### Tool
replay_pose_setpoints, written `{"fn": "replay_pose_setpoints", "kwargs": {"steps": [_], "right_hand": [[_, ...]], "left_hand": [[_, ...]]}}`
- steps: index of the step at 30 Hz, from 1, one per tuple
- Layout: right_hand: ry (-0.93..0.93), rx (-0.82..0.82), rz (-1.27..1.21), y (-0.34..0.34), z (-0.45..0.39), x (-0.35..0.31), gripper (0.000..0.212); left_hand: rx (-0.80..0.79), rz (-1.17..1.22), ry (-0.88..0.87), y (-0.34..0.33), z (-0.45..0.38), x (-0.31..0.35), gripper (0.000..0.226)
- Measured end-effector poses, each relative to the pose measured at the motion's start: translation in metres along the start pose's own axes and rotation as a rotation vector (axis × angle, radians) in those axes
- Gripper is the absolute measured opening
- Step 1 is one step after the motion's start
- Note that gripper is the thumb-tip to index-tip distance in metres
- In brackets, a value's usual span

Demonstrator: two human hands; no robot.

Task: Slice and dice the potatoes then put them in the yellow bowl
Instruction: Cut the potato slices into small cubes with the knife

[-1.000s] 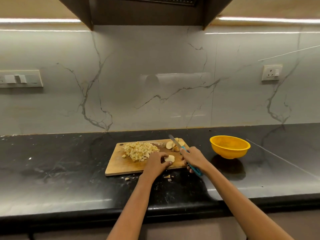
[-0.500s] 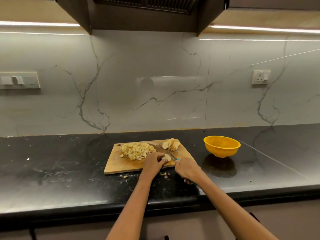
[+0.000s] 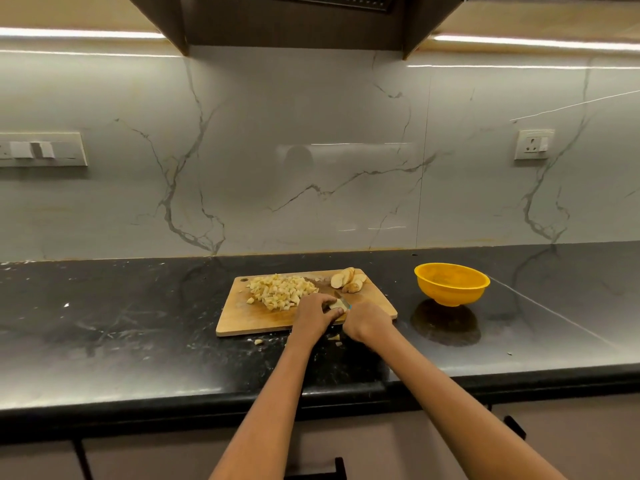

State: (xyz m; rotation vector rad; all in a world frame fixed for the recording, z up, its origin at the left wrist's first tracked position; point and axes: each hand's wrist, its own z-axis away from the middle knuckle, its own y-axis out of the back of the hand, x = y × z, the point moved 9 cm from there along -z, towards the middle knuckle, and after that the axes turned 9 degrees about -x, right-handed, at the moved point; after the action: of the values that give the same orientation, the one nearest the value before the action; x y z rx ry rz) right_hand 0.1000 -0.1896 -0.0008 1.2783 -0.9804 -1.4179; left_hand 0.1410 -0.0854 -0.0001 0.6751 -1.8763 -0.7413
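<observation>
A wooden cutting board (image 3: 249,317) lies on the black counter. A pile of diced potato (image 3: 280,292) covers its back left part, and a few potato slices (image 3: 347,279) lean together at its back right corner. My left hand (image 3: 313,315) pins a small potato piece (image 3: 336,305) to the board's front edge. My right hand (image 3: 369,322) grips a knife with a blue handle, whose blade (image 3: 341,299) is down on that piece. The yellow bowl (image 3: 450,284) stands to the right of the board, with nothing visible inside.
A few potato bits (image 3: 258,341) lie on the black counter (image 3: 121,323) in front of the board. A marble wall runs along the back, with a switch plate (image 3: 41,149) at left and a socket (image 3: 533,144) at right. A dark hood hangs overhead.
The knife came down from a raised slant over the slices onto the piece under my left hand. My right hand moved in toward the left hand. The camera view shifted slightly.
</observation>
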Motion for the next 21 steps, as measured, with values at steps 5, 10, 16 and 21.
{"fn": "replay_pose_setpoints", "kwargs": {"steps": [5, 10, 16, 21], "right_hand": [[-0.004, -0.009, 0.072, -0.004, 0.018, -0.001, 0.031], [0.012, 0.029, 0.145, -0.005, 0.063, 0.006, 0.029], [-0.044, 0.121, -0.088, -0.001, 0.083, 0.031, 0.036], [-0.026, 0.116, -0.197, 0.000, 0.052, 0.025, 0.038]], "left_hand": [[0.003, -0.005, -0.002, 0.000, 0.004, 0.002, 0.037], [0.017, -0.022, 0.003, 0.002, 0.008, 0.003, 0.037], [0.049, -0.018, 0.034, 0.005, 0.010, 0.001, 0.032], [0.049, -0.020, 0.034, 0.005, 0.009, 0.001, 0.029]]}}
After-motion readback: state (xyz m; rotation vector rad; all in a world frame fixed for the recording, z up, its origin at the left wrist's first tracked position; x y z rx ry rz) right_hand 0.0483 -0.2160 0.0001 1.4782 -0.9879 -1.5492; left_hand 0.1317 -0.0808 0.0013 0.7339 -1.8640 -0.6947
